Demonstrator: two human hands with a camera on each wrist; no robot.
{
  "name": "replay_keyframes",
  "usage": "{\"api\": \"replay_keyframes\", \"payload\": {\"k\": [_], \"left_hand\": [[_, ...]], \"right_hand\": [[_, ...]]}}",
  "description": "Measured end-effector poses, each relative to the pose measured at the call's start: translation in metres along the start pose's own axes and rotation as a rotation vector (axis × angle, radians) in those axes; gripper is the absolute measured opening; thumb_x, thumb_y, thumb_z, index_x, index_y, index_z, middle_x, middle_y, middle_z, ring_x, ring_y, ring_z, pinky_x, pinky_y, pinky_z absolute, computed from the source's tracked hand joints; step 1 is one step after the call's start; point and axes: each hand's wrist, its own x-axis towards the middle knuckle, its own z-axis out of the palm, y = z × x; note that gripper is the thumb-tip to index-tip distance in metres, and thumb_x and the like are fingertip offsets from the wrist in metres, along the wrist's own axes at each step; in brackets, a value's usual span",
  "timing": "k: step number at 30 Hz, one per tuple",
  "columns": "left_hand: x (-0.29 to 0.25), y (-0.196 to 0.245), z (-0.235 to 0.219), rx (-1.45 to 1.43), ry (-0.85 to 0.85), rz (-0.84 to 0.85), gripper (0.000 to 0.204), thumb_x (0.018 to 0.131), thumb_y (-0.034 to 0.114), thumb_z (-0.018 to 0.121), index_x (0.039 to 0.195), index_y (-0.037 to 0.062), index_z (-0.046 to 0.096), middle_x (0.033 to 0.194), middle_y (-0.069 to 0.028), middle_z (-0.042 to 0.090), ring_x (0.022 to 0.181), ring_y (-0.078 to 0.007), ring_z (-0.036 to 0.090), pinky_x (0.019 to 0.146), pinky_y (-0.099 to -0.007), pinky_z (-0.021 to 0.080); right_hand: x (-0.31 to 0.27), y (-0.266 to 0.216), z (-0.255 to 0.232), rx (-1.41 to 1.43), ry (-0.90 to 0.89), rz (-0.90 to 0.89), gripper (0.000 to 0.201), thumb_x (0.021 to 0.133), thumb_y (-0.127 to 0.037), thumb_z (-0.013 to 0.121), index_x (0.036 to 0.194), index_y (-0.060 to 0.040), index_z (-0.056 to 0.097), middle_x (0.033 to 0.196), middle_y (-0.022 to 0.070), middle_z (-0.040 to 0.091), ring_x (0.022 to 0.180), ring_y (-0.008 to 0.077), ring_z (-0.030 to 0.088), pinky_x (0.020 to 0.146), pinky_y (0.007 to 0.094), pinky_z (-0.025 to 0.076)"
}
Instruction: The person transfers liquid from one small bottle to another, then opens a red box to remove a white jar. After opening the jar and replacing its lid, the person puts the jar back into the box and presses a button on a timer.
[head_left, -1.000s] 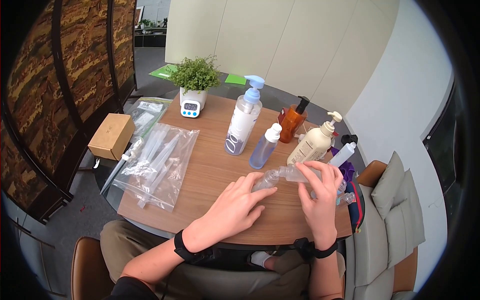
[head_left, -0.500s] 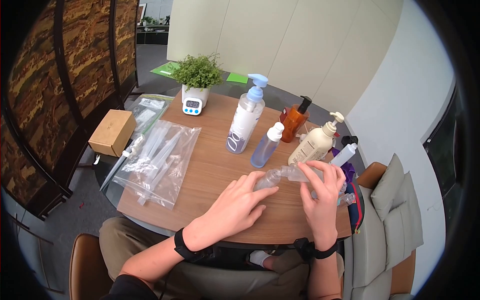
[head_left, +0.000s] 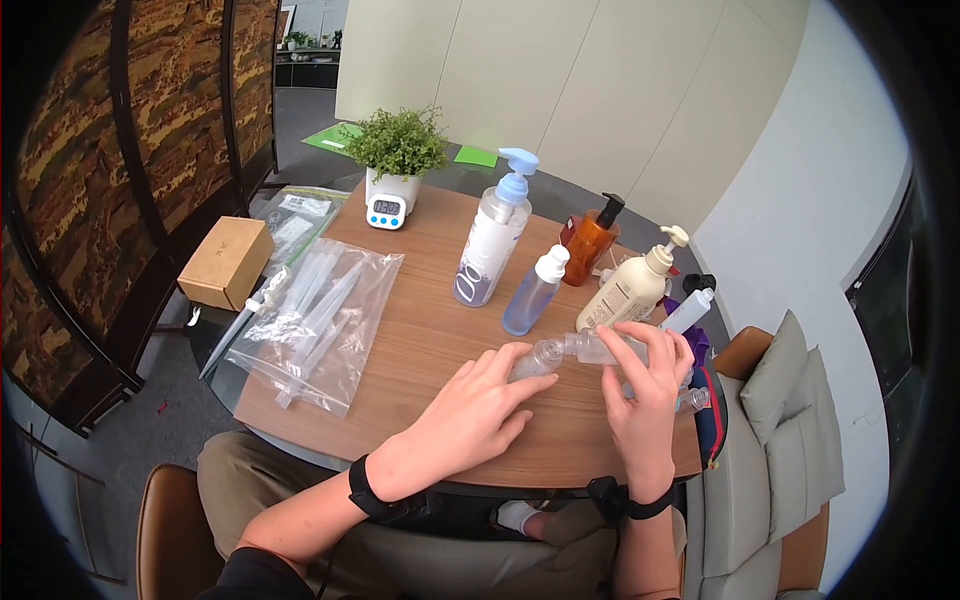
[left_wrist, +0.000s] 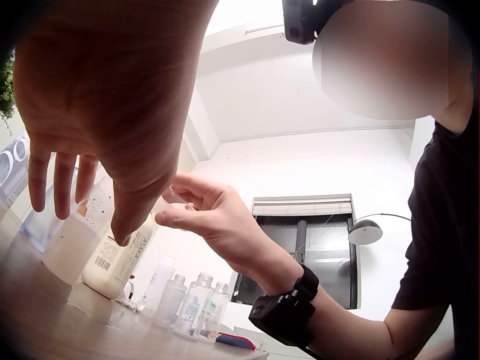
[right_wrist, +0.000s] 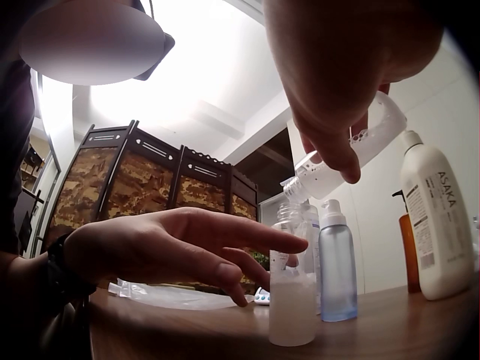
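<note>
A small clear bottle [right_wrist: 292,319] stands upright on the wooden table, with whitish, cloudy liquid inside. Fingers of my left hand [head_left: 475,405] lie on both sides of its upper part, steadying it, the thumb held apart. My right hand [head_left: 648,375] grips a second clear bottle [right_wrist: 379,142] between thumb and fingers. This one is tipped over, its neck down to the left at the mouth of the standing bottle. Just behind stands a bluish bottle [head_left: 530,303] with a white top.
Beyond the hands stand a blue-topped pump bottle [head_left: 487,250], an amber pump bottle [head_left: 588,252] and a cream pump bottle [head_left: 625,292]. Several clear bottles [left_wrist: 196,300] stand at right by a dark pouch [head_left: 711,410]. Leftward lie a zip bag [head_left: 330,370] and a carton [head_left: 226,265].
The head view has shifted slightly. Both hands keep nearly the same pose, the tipped bottle staying at the standing bottle's mouth.
</note>
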Motion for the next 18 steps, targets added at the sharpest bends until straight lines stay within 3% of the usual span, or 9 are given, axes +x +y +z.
{"api": "replay_keyframes", "payload": {"k": [18], "left_hand": [[-0.0002, 0.0009, -0.0003, -0.011, -0.011, 0.001, 0.053, 0.095, 0.009, 0.079, 0.148, 0.0109, 0.070, 0.154, -0.0225, 0.054, 0.138, -0.0419, 0.058, 0.117, -0.0511, 0.049]], "right_hand": [[-0.0003, -0.0008, -0.0016, -0.042, 0.004, -0.026, 0.053, 0.086, 0.006, 0.077, 0.135, -0.0148, 0.079, 0.130, 0.0062, 0.069, 0.128, 0.0245, 0.065, 0.124, 0.0555, 0.032]]}}
